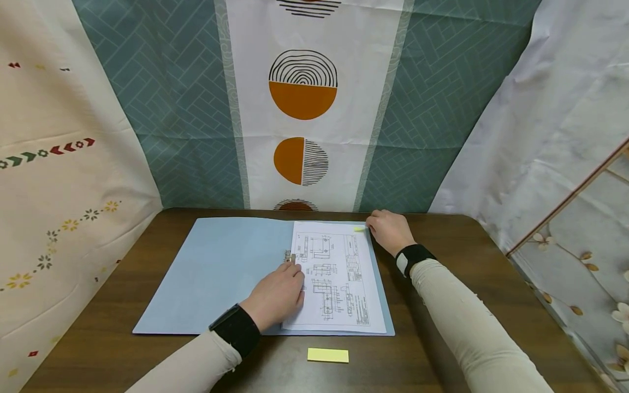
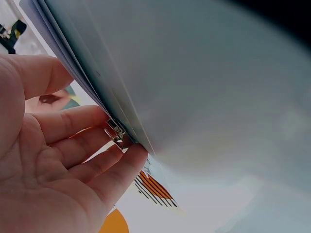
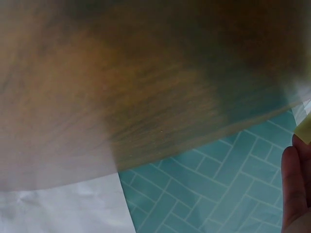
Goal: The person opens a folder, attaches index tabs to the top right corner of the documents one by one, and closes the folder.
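A light blue folder [image 1: 216,273] lies spread on the table, with a white sheet of technical drawings [image 1: 363,273] on its right side. My left hand [image 1: 277,295] rests at the sheet's left edge, by the metal clip [image 2: 115,130] on the fold. Its fingers are lightly bent and touch the papers beside the clip. At the sheet's top right corner, my right hand [image 1: 390,230] pinches the end of a small yellow sticky note [image 1: 359,229]. Only part of that hand and a bit of yellow show at the edge of the right wrist view.
Another yellow sticky note pad [image 1: 327,355] lies in front of the folder, near the table's front. The brown wooden table [image 1: 422,349] reaches a patterned curtain [image 1: 196,109] at the back. Cloths hang at both sides.
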A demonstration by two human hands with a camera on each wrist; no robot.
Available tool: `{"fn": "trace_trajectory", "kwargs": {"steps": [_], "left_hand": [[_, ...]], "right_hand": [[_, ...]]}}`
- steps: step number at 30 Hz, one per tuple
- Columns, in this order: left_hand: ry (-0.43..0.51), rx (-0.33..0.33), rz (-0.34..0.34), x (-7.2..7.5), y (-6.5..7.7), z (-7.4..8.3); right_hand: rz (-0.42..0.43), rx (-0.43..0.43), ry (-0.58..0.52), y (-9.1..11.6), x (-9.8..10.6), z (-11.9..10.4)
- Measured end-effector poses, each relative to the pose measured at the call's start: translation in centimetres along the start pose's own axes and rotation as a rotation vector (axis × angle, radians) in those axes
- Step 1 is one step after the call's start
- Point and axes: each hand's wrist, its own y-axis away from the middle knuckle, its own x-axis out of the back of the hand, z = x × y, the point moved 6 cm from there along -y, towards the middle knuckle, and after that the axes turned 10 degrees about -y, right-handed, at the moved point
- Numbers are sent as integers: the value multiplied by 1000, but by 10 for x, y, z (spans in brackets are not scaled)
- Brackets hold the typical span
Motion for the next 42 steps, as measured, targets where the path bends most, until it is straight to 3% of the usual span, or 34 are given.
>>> {"fn": "trace_trajectory", "kwargs": {"steps": [18,36,42], "left_hand": [[-10,-32,53,3,1,2],[-2,-22,40,5,1,3],[-10,-20,31,3,1,2]], "right_hand": [[-69,-26,1,5,-8,3],[-162,-41,-45,8,-11,8],[-188,-8,-71,10,-10,5]]}}
